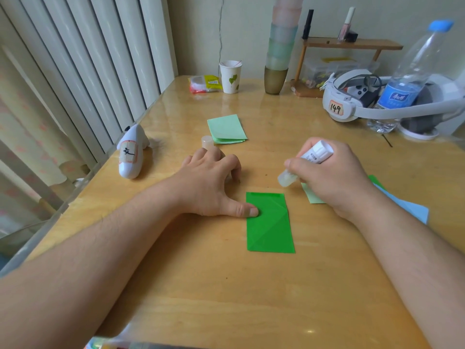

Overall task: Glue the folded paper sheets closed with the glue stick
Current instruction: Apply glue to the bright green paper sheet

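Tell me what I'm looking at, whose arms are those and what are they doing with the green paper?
The arms belong to a person wearing a camera on their head, so you see what they see, looking down at a shiny wooden table. The left hand presses its thumb on a bright green folded paper sheet to keep it from sliding. The right hand holds a white glue stick, tip pointing down near the paper's top edge. Farther back lie a stack of pale green folded papers and the small glue cap.
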Demonstrator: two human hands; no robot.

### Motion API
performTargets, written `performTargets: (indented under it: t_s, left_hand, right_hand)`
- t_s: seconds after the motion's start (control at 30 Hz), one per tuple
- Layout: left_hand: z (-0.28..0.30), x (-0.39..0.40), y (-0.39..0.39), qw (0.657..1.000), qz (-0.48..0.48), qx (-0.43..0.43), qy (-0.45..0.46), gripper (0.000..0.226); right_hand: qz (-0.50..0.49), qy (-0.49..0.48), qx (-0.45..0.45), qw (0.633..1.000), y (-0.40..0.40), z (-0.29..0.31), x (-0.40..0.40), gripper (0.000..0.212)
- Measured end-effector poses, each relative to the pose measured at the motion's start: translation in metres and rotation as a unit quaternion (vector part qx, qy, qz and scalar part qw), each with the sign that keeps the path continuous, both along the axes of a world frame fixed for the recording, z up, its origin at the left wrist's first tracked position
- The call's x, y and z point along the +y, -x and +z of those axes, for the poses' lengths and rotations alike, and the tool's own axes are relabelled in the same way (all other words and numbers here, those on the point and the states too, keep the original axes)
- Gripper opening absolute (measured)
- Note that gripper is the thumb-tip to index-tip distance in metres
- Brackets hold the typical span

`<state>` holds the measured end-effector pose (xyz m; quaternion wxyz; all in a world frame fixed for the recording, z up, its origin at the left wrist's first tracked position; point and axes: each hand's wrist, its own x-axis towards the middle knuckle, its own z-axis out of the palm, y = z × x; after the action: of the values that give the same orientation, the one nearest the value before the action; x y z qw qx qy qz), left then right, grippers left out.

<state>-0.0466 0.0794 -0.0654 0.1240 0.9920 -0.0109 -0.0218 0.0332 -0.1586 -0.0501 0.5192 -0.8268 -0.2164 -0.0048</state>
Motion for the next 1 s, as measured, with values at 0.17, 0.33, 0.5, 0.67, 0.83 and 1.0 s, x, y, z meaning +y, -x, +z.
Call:
performTargets:
  t_s: [0.17, 0.33, 0.5, 0.67, 0.83, 1.0]
  left_hand:
    - [0.0, -0.001, 0.0, 1.0, -0.001, 0.0, -0.003, 0.083]
    - [-0.001, -0.001, 0.001, 1.0, -0.007, -0.01, -0.002, 0.084]
    - [-0.004, 0.0, 0.001, 0.999, -0.026, -0.039, 0.005, 0.085]
    - [-0.003, 0.0, 0.0, 0.999, -0.025, -0.035, 0.001, 0.083]
    - [-0.002, 0.0, 0.001, 0.999, -0.025, -0.029, 0.001, 0.082]
    - [-0.001, 0.001, 0.001, 0.999, -0.029, -0.022, 0.007, 0.077]
  right_hand:
    - [0.043, -0.025, 0.004, 0.999, 0.01, -0.003, 0.017, 0.032]
    - [0.061, 0.052, -0.014, 0.997, 0.02, -0.007, 0.029, 0.027]
    - [0.062, 0.069, -0.01, 0.996, 0.022, -0.006, 0.031, 0.027]
    - [0.068, 0.1, -0.015, 0.993, 0.024, -0.004, 0.033, 0.027]
    - [0.061, 0.132, -0.016, 0.989, 0.021, 0.001, 0.026, 0.025]
    - [0.048, 0.138, -0.016, 0.989, 0.017, 0.004, 0.009, 0.023]
